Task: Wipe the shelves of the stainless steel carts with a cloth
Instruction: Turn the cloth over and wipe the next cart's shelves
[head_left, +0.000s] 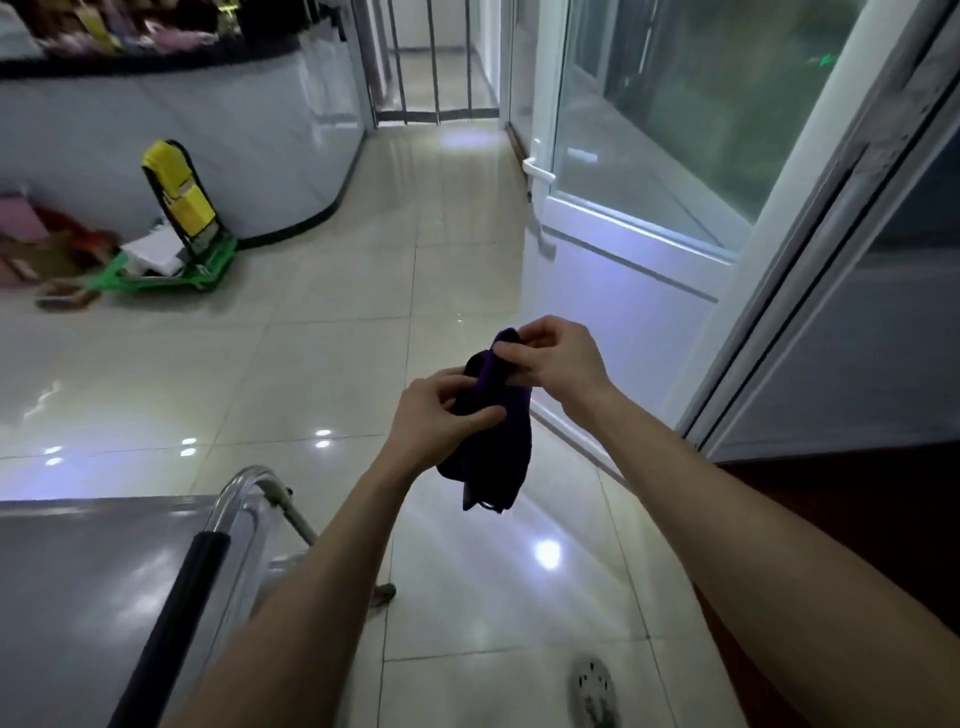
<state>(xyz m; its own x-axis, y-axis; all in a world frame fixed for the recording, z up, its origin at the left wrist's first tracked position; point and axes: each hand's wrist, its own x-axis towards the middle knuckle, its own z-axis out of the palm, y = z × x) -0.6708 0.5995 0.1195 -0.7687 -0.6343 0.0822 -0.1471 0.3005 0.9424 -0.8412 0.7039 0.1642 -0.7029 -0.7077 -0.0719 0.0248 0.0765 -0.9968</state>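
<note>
A dark purple cloth (498, 447) hangs in the air in front of me, above the tiled floor. My left hand (436, 415) pinches its left edge between thumb and fingers. My right hand (556, 358) pinches the top of the cloth a little higher and further right. The stainless steel cart (78, 597) stands at the lower left; its flat top shelf shows, with a black-gripped handle (176, 613) at its right end. Both hands are to the right of the cart and apart from it.
A curved white counter (208, 135) fills the upper left. A green hand trolley with a yellow bag (182, 228) stands before it. A white glass door (639, 171) stands on the right. A round floor drain (595, 691) lies near the bottom edge. Glossy floor tiles lie between.
</note>
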